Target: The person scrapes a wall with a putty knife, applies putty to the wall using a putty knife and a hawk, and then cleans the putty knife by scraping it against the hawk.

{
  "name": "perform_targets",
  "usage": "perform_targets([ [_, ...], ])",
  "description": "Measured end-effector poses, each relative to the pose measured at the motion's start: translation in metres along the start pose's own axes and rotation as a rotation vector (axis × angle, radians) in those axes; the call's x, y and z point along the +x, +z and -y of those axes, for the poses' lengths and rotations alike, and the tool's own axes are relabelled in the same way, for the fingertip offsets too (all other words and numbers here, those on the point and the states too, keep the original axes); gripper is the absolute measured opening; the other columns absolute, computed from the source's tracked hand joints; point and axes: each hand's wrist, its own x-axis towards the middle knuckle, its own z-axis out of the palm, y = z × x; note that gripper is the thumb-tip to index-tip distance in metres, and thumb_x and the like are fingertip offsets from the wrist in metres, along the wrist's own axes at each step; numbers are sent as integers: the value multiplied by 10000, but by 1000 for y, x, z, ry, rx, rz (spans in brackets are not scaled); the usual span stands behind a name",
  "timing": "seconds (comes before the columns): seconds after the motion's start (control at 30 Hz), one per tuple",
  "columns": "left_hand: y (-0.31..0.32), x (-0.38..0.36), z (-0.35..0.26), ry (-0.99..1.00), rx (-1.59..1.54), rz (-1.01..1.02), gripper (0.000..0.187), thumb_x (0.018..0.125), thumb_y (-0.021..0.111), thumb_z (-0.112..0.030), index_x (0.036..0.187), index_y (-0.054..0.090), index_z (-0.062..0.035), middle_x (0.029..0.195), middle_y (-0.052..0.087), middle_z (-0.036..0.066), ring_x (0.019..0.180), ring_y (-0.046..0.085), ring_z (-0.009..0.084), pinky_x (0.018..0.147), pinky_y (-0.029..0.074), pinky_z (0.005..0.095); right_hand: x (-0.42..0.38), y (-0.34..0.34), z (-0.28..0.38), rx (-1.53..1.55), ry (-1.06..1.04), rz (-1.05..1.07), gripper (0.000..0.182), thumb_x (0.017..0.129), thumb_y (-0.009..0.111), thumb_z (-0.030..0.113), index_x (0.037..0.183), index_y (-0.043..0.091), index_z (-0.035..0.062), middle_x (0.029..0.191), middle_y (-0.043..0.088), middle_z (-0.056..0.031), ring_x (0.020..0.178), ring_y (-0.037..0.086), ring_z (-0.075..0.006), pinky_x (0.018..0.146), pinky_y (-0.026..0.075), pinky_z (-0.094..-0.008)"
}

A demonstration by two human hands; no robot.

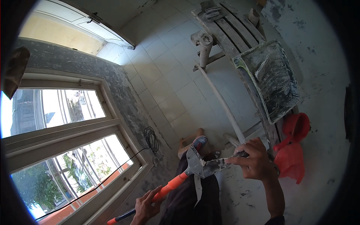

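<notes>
My left hand (147,205) is wrapped around the dark lower shaft of a long-handled scraper (174,183) with an orange grip. The scraper's grey metal head (195,163) points up, in front of my legs. My right hand (255,159) grips a putty knife by its dark handle (242,153), its index finger stretched toward the head. A plaster-smeared flat blade (215,167) runs between the head and that fingertip. Beneath the head hangs a pale pointed strip (198,191).
A plank bench (228,33) at upper right carries a plaster-coated tray (267,80). Beside it are a red scoop-like container (296,127) and a red plastic piece (290,163). Windows (71,138) line the left wall, with a coiled black cable (151,139) at the sill and a door (92,22) beyond.
</notes>
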Motion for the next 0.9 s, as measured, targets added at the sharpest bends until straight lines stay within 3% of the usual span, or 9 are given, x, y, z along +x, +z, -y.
perform_targets([
  [0.47, -3, -4, -1, 40, 131, 58, 523, 815, 801, -266, 1312, 643, -239, 909, 731, 29, 660, 713, 249, 552, 562, 368, 38, 50, -28, -70, -58, -24, 382, 688, 688, 2, 1000, 763, 209, 892, 568, -29, 862, 579, -202, 797, 404, -361],
  [0.63, 5, -5, -2, 25, 8, 41, 522, 776, 817, -168, 1275, 663, -176, 889, 723, 91, 671, 697, 285, 594, 540, 372, 48, 61, -36, -138, 42, -129, 370, 719, 699, 6, 1040, 750, 183, 895, 584, -28, 863, 572, -204, 812, 407, -361],
  [0.7, 6, -3, 0, 14, -10, 22, 520, 775, 816, -159, 1272, 662, -166, 894, 724, 100, 683, 700, 287, 609, 542, 370, 44, 44, -20, 160, 202, -220, 321, 723, 693, 20, 991, 777, 175, 891, 586, -34, 846, 550, -215, 788, 393, -351],
  [0.9, 3, 0, -2, -13, -31, 4, 517, 774, 813, -141, 1269, 662, -147, 893, 721, 121, 692, 700, 279, 630, 540, 361, 5, 16, -7, 233, 112, -60, 293, 728, 750, 74, 955, 791, 256, 865, 585, 14, 847, 563, -175, 824, 385, -354],
])
